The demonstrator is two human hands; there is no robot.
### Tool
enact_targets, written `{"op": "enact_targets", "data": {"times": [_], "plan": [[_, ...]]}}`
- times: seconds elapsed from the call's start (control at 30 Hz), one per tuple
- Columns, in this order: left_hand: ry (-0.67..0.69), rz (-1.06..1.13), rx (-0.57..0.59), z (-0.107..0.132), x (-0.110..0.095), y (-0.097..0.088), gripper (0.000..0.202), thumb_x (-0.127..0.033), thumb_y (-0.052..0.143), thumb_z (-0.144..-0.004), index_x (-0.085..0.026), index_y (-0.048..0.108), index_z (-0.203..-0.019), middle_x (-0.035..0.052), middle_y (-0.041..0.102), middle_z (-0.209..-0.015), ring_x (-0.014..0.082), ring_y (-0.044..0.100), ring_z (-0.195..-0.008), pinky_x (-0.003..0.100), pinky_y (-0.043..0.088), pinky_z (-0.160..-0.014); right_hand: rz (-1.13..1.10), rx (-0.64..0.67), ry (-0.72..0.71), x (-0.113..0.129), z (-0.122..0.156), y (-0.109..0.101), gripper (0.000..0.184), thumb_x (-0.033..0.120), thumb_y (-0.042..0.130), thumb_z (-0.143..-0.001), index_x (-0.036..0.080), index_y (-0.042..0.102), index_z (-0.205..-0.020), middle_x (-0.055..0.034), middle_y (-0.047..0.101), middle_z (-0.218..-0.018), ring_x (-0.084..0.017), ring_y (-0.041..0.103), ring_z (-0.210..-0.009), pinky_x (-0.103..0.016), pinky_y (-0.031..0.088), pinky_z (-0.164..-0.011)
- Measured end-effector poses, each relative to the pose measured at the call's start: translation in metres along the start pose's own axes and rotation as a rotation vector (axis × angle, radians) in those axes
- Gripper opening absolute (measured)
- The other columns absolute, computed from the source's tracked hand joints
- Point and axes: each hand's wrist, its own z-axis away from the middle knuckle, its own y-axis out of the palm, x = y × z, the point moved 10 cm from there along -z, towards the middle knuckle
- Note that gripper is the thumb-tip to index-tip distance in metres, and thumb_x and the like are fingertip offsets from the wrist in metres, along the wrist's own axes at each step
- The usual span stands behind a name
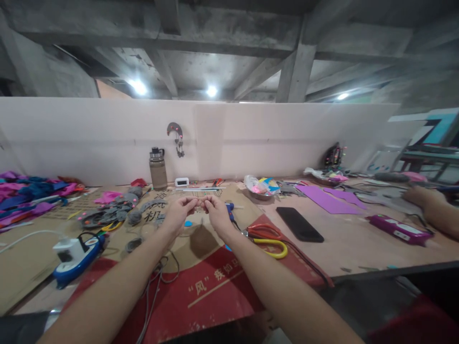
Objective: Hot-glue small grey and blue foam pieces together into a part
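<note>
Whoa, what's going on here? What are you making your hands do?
Someone's left hand and right hand are together above the printed cardboard, fingertips pinched close. Whatever might be between them is too small to tell. A small blue piece lies below. The scissors lie to the right, with a phone beyond them. Another person's arm comes in at the far right. A grey crescent-shaped ornament hangs at the back.

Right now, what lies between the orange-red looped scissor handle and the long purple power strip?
In the head view, a flat black rectangular phone lies on the tabletop between the scissor handle and the power strip.
</note>
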Motion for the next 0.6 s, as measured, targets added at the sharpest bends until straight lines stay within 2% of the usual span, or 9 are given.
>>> {"op": "enact_targets", "data": {"times": [0.1, 0.2, 0.33, 0.47, 0.6], "plan": [[0.043, -0.079, -0.006, 0.000, -0.003, -0.002, 0.027, -0.037, 0.070, -0.063, -0.012, 0.062, -0.067, 0.0013, 0.058, -0.062, 0.0070, 0.044, -0.053, 0.020, 0.033, -0.051, 0.023, -0.020, -0.031, 0.004, 0.002, -0.003, 0.020, 0.026, 0.046, -0.072, 0.018, 0.054, -0.088, -0.0006, 0.057, -0.078, -0.011, 0.048, -0.066, -0.023, 0.038, -0.058], [0.033, -0.097, 0.014, -0.001, -0.003, -0.004, 0.029, -0.039, 0.071, -0.062, -0.013, 0.057, -0.061, -0.0012, 0.053, -0.057, 0.0068, 0.041, -0.050, 0.021, 0.032, -0.049, 0.019, 0.048, -0.055, 0.012, 0.004, 0.003, 0.024, 0.031, 0.049, -0.073, 0.019, 0.057, -0.092, -0.0009, 0.057, -0.079, -0.011, 0.047, -0.065, -0.023, 0.039, -0.057], [-0.038, -0.049, 0.111, -0.001, 0.003, 0.002, 0.031, -0.039, 0.072, -0.062, -0.014, 0.054, -0.064, -0.0023, 0.051, -0.058, 0.0067, 0.042, -0.050, 0.021, 0.032, -0.050, 0.039, 0.173, -0.072, 0.020, 0.006, 0.014, 0.023, 0.034, 0.050, -0.075, 0.019, 0.062, -0.088, 0.0003, 0.056, -0.072, -0.010, 0.044, -0.061, -0.023, 0.038, -0.057], [-0.123, 0.067, 0.258, 0.002, 0.008, 0.013, 0.030, -0.035, 0.073, -0.062, -0.013, 0.053, -0.068, -0.0013, 0.052, -0.061, 0.0075, 0.047, -0.055, 0.021, 0.034, -0.053, 0.001, 0.288, -0.023, 0.018, 0.008, 0.023, 0.021, 0.034, 0.051, -0.075, 0.019, 0.060, -0.088, 0.0029, 0.052, -0.065, -0.009, 0.042, -0.057, -0.022, 0.035, -0.055], [-0.163, 0.057, 0.348, 0.007, 0.012, 0.019, 0.031, -0.033, 0.074, -0.061, -0.014, 0.050, -0.067, -0.0014, 0.053, -0.059, 0.0079, 0.047, -0.053, 0.021, 0.033, -0.052, -0.021, 0.371, 0.014, 0.014, 0.010, 0.029, 0.016, 0.033, 0.051, -0.075, 0.018, 0.058, -0.076, 0.0040, 0.051, -0.060, -0.007, 0.040, -0.054, -0.021, 0.031, -0.052]]}}
